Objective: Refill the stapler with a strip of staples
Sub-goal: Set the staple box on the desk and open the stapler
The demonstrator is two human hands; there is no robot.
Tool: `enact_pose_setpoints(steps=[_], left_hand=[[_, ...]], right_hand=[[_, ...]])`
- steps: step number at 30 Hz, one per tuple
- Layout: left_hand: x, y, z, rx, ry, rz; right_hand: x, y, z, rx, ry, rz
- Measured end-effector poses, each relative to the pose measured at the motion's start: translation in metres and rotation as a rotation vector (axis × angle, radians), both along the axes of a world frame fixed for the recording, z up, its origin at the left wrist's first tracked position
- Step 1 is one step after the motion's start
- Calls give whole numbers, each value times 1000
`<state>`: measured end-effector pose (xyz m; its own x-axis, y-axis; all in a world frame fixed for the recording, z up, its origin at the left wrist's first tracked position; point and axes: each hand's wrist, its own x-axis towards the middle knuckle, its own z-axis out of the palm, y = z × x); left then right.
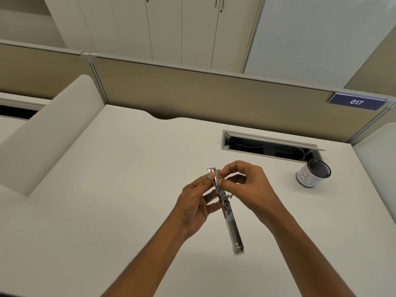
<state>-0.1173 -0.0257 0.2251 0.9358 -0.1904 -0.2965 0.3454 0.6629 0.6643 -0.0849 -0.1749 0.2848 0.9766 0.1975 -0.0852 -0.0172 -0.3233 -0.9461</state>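
A silver metal stapler (230, 219) is swung fully open into one long bar, held in the air above the white desk (128, 189). My left hand (197, 202) grips it near the hinge, thumb on its upper half. My right hand (246, 185) pinches at the channel of the upper half with thumb and forefinger. Whether a strip of staples lies between those fingertips is too small to tell. The stapler's lower end hangs free toward me.
A mesh pen cup (314, 173) with a white paper label stands at the right. Behind it is an open cable slot (270, 146) in the desk. A beige partition (214, 93) with a blue "017" sign (356, 101) closes the back. White side panels flank the desk.
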Motion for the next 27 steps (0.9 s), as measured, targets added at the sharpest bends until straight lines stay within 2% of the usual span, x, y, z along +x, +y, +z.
enact_pose_setpoints(steps=[6, 18, 27], left_hand=[[-1, -2, 4, -28, -2, -10], [0, -2, 2, -13, -27, -25], [4, -1, -3, -28, 18, -6]], right_hand=[[4, -1, 2, 156, 81, -39], [12, 8, -5, 58, 5, -71], [8, 4, -11, 98, 83, -41]])
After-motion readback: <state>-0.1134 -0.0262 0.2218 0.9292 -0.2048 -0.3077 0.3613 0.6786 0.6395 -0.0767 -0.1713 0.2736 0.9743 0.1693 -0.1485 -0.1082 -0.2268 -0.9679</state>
